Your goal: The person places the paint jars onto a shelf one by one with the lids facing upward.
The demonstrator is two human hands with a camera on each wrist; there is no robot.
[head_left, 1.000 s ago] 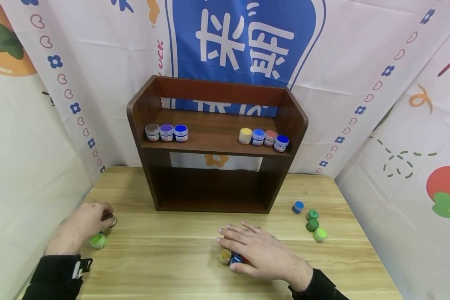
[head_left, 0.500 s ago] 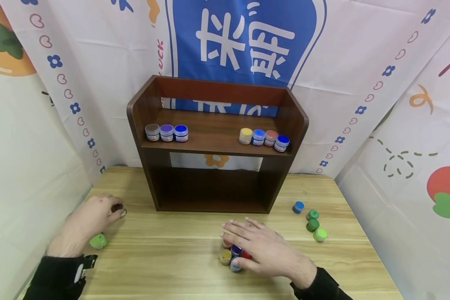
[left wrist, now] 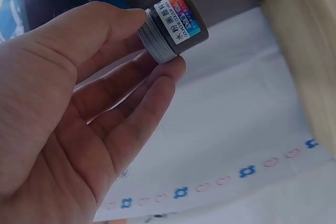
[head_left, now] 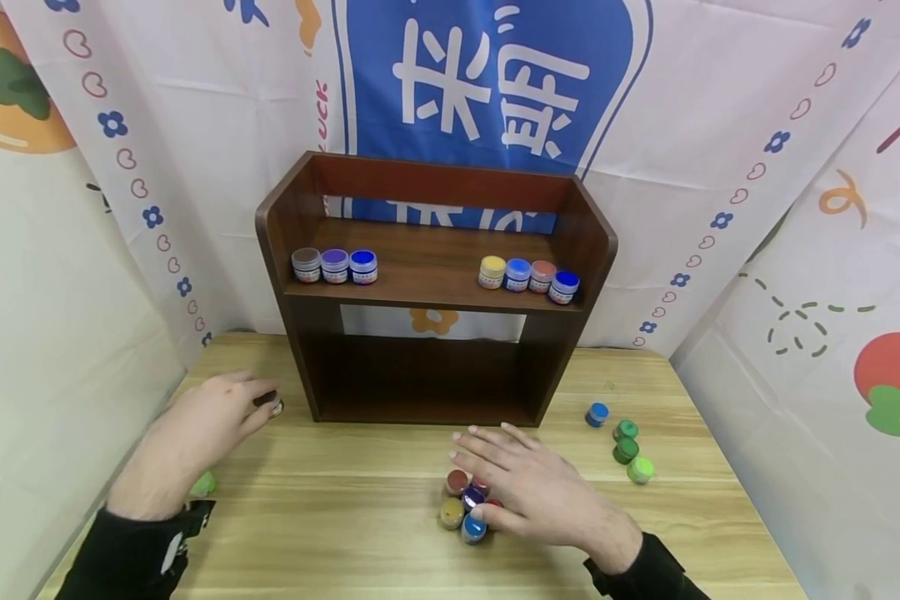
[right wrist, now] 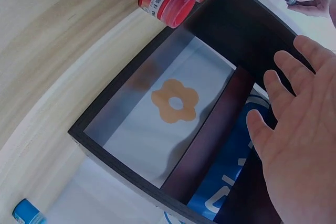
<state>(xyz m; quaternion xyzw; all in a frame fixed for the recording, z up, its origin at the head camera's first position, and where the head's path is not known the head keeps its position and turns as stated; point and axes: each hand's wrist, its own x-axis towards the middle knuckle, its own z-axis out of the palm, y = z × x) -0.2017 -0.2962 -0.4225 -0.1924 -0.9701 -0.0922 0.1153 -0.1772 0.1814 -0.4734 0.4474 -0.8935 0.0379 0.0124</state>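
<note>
My left hand (head_left: 198,437) pinches a small dark paint jar (left wrist: 181,24) between thumb and fingers. The label on the jar shows in the left wrist view. In the head view the jar lies left of the shelf unit's lower corner, mostly hidden by the fingers. My right hand (head_left: 543,496) has its fingers extended over a cluster of paint jars on the table. Among these are a brown-lidded jar (head_left: 457,482), a yellow-brown jar (head_left: 452,512), a dark purple jar (head_left: 473,498) and a blue jar (head_left: 474,529). Red jars (right wrist: 167,3) are partly covered by the hand.
A dark brown two-tier shelf unit (head_left: 435,292) stands at the back. Its upper shelf bears three jars (head_left: 334,267) at left and several (head_left: 528,275) at right. Green jars (head_left: 626,450) and a blue jar (head_left: 597,414) stand at the table's right. A light green jar (head_left: 203,485) is by my left wrist.
My left hand has moved up and right toward the shelf unit with the dark jar. My right hand has shifted slightly up and right, uncovering more of the jar cluster.
</note>
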